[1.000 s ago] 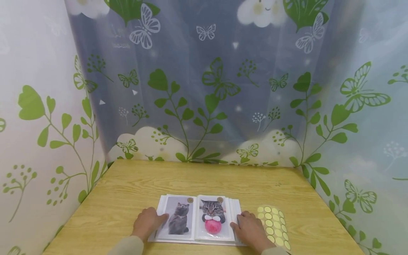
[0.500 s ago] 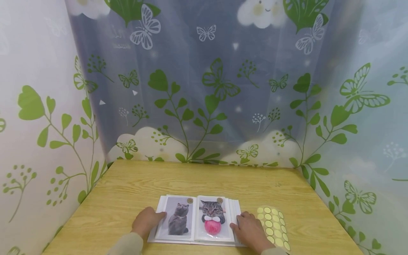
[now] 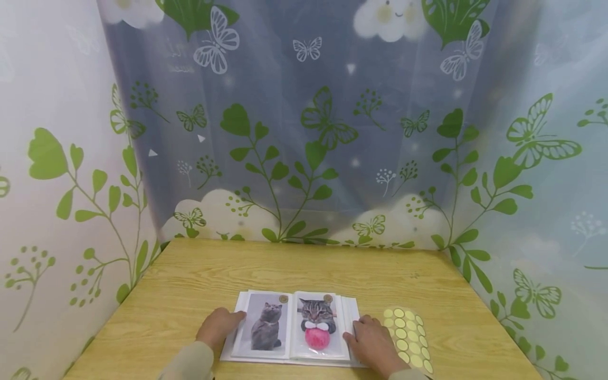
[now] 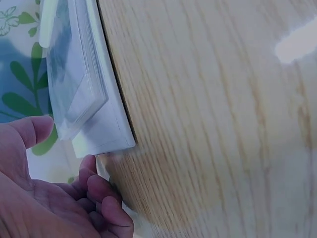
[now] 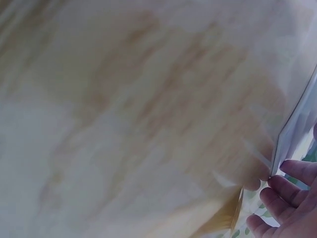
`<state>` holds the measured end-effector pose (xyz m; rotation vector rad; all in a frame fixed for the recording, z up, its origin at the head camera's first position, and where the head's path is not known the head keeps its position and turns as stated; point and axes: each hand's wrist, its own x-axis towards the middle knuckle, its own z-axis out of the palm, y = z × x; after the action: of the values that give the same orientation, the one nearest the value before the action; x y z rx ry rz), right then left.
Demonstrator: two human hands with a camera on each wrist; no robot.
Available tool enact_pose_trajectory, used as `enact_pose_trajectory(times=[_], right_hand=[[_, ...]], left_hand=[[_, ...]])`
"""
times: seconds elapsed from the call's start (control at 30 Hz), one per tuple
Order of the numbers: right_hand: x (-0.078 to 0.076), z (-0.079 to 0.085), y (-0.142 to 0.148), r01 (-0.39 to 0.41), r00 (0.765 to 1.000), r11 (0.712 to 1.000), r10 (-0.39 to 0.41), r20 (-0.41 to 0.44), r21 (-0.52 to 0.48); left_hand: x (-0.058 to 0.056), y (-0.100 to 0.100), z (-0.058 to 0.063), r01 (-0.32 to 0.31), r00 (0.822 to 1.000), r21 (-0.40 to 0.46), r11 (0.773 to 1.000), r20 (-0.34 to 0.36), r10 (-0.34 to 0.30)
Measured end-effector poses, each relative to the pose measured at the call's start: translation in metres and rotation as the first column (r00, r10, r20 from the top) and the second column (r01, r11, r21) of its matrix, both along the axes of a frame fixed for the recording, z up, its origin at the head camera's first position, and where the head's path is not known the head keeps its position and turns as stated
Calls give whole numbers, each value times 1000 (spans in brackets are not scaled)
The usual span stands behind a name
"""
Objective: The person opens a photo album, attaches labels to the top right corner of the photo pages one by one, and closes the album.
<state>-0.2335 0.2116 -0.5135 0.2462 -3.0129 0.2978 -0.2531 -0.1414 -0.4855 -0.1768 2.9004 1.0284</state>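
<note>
A small white photo album [image 3: 290, 354] lies spread on the wooden table, seen in the head view. Its left page shows a grey cat photo [image 3: 266, 323]; the right page has a tabby cat photo with a pink ball [image 3: 317, 324]. Each photo carries a small round brown sticker at its top corner. My left hand [image 3: 219, 328] is at the album's left edge, thumb extended toward the page. In the left wrist view its loosely bent fingers [image 4: 101, 191] reach the cover's corner. My right hand [image 3: 373, 340] touches the right cover edge with relaxed fingers [image 5: 282, 196].
A sheet of round yellow stickers [image 3: 412, 338] lies just right of the album, partly under my right hand. The wooden table [image 3: 304, 264] extends back to a patterned curtain [image 3: 285, 158], with more curtain on both sides.
My left thumb has drawn back slightly to the left, off the photo page toward the album's outer edge. The right hand and the album stay nearly in place.
</note>
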Motion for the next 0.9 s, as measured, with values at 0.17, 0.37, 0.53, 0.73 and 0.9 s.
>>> enact_pose_trajectory(times=[0.17, 0.37, 0.53, 0.73, 0.9], right_hand=[[-1, 0, 0, 3, 1000, 1000, -3, 18, 4], [0, 2, 0, 12, 1000, 1000, -12, 22, 4], [1, 3, 0, 22, 999, 1000, -22, 29, -7], [-2, 2, 0, 27, 999, 999, -26, 27, -19], [-5, 0, 2, 28, 999, 999, -28, 23, -37]], left_hand=[[0, -1, 0, -21, 1000, 78, 997, 6, 20], [-1, -3, -3, -50, 999, 189, 981, 9, 50], [-2, -3, -3, -60, 998, 268, 961, 22, 56], [-4, 1, 0, -47, 999, 358, 932, -7, 53], [-6, 3, 11, -6, 998, 308, 951, -59, 26]])
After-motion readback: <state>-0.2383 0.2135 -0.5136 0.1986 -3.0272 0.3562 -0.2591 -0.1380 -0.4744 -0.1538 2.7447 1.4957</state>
